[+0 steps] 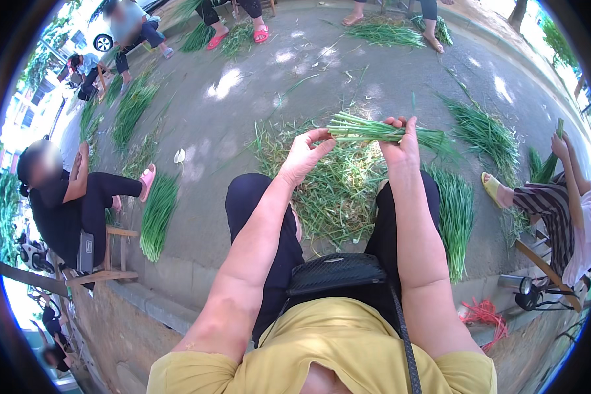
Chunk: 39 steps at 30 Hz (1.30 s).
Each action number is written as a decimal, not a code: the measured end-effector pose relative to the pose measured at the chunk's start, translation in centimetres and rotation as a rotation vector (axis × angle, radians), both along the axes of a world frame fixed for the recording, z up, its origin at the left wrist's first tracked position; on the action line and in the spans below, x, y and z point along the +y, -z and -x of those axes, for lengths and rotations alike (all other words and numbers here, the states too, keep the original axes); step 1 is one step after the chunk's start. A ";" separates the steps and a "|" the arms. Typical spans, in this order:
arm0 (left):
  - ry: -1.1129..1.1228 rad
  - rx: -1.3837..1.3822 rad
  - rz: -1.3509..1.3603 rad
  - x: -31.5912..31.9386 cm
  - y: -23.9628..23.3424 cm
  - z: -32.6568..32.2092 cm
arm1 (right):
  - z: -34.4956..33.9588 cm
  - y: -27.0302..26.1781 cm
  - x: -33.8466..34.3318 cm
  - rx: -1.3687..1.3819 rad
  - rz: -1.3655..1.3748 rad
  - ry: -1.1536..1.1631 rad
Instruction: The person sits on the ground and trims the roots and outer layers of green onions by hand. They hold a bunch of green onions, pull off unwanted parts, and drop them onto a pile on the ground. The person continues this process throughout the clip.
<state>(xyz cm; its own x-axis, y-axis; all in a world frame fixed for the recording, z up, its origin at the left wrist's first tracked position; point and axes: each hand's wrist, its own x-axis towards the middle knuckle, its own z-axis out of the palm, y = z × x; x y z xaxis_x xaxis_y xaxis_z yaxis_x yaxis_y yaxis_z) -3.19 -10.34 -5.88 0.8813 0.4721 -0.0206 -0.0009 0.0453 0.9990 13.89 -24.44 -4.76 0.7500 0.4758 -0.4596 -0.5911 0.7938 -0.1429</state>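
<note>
My right hand (pixel 400 140) grips a bundle of long green leafy stalks, likely garlic chives (pixel 364 128), with the pale stem ends pointing left and the dark leaf tips to the right. At the stem ends is my left hand (pixel 308 150), its thumb and index finger close together; whether they pinch a stalk cannot be told. Below both hands, between my knees, lies a loose pile of trimmed leaves and yellowed scraps (pixel 335 192). Beside my right knee a neat heap of green stalks (pixel 455 221) rests on the pavement.
A seated person in black (pixel 59 197) is at the left, near a green bundle (pixel 158 216). Another, in striped trousers (pixel 554 216), sits at the right by a stalk heap (pixel 487 130). Red plastic strings (pixel 487 317) and a metal flask (pixel 514 284) lie lower right.
</note>
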 end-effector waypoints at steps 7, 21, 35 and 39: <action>-0.013 -0.084 0.106 0.9 -0.1 1.3 | 1.1 -0.2 0.6 -0.036 0.063 -0.042; -0.534 -0.290 0.253 5.3 0.1 4.2 | -0.6 0.1 -0.3 -0.048 0.033 0.017; -1.384 -0.223 0.286 9.1 0.7 7.7 | -3.3 0.7 -3.1 -0.085 0.022 0.098; -1.396 -0.239 0.218 9.7 0.9 8.4 | -2.7 -0.6 -3.5 -0.083 0.070 0.117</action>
<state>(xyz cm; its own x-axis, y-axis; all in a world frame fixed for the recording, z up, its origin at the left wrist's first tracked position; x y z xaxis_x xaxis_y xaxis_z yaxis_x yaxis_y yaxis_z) -11.55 -0.66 -6.81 -0.3004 0.9456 -0.1245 -0.3356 0.0174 0.9418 16.58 -27.92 -4.20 0.8349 0.3520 -0.4231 -0.4794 0.8428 -0.2448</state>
